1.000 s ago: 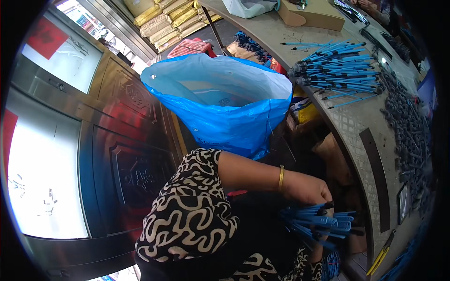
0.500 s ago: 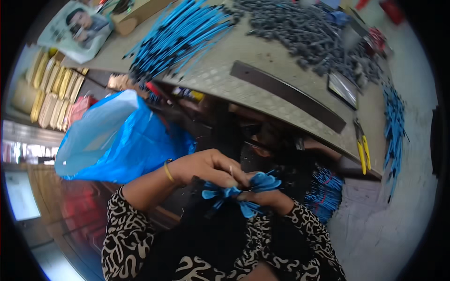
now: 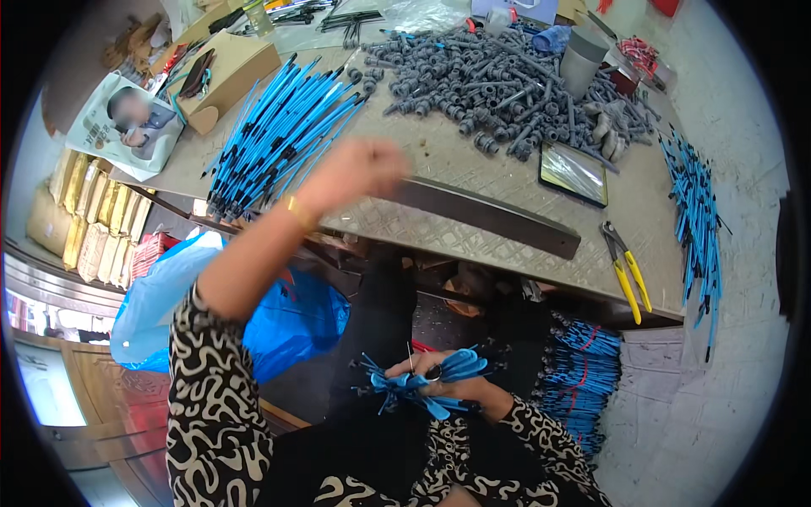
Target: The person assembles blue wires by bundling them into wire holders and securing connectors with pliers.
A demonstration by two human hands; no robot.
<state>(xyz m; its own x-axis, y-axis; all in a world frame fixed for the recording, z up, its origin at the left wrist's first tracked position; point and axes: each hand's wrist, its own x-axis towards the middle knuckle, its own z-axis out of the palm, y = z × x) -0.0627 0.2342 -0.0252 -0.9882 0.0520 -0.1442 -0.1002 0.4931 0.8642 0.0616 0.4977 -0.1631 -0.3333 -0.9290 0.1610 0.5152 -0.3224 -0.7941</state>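
My left hand [image 3: 359, 176], blurred by motion, is raised over the table's front edge, near one end of a dark flat bar [image 3: 490, 221]. Its fingers look curled, but smear hides whether anything is in them. In front of my body, my right hand [image 3: 463, 389] is closed around a bundle of thin blue strips [image 3: 460, 365] with dark tips, some bent into loops. A thin wire-like piece [image 3: 410, 355] sticks up from the bundle by the thumb. Across the table lies a heap of long blue strips with black ends [image 3: 279, 135].
Grey plastic fittings [image 3: 498, 93] are piled at the back, beside a grey cup [image 3: 583, 63]. Yellow-handled pliers [image 3: 627, 279] and a dark-framed tablet-like object [image 3: 574, 173] lie at the right. A blue bag [image 3: 296, 325] stands lower left. Tied blue bundles [image 3: 579, 372] are stacked lower right.
My left hand has left the bundle and moved up and away over the table edge. My right hand still holds the bundle. The view has shifted, showing more of the tabletop.
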